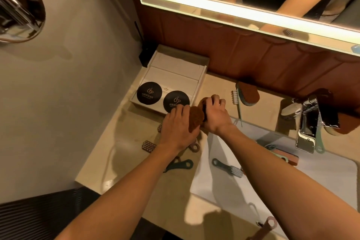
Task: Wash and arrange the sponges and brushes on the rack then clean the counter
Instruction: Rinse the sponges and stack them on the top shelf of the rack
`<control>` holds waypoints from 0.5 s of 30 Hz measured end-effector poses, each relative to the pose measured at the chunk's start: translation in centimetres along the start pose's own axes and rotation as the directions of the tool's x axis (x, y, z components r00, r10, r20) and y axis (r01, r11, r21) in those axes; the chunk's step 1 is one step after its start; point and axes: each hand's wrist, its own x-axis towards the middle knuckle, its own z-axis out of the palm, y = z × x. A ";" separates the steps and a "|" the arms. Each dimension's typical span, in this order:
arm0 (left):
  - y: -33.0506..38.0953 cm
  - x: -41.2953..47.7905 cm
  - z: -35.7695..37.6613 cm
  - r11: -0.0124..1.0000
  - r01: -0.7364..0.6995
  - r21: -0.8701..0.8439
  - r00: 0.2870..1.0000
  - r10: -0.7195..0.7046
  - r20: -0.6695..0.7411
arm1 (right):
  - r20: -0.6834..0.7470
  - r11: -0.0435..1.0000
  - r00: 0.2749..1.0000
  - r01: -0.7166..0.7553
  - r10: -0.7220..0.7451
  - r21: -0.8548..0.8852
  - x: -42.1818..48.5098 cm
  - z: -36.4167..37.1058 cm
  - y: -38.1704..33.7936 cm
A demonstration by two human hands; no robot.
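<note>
We find the counter (120, 142) carrying the work, with the sink (214, 197) set into it on the right and a tray (202, 76) of white boxes (175, 64) at the back left. Both hands meet above the counter, just in front of the tray. The left hand (175, 128) has its fingers closed on a brown sponge (195, 121) held on edge; the thumb is hidden. The right hand (214, 117) curls its fingers round a second sponge (202, 101), which touches the first. We can identify no rack in view. The risks, in our judgement, are as follows. The sponges are over the counter, not the sink, so any water squeezed out would run toward the tray and wet the boxes. Two sponges pressed together may slip, and one could drop among the brushes (149, 145) lying beside the left wrist and scatter them. A further brush (228, 167) lies in the sink; overlooking it would leave the task short.
</note>
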 end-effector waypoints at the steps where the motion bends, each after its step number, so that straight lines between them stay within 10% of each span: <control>1: -0.2 -0.1 0.0 1.000 0.004 -0.004 1.000 -0.004 -0.002 | -0.001 1.000 1.000 -0.003 0.003 0.009 0.0 0.1 0.0; 15: 1.4 -0.9 -0.5 0.986 0.107 -0.129 0.992 -0.096 0.085 | -0.111 0.976 0.993 -0.009 0.033 0.216 -4.2 -0.9 1.0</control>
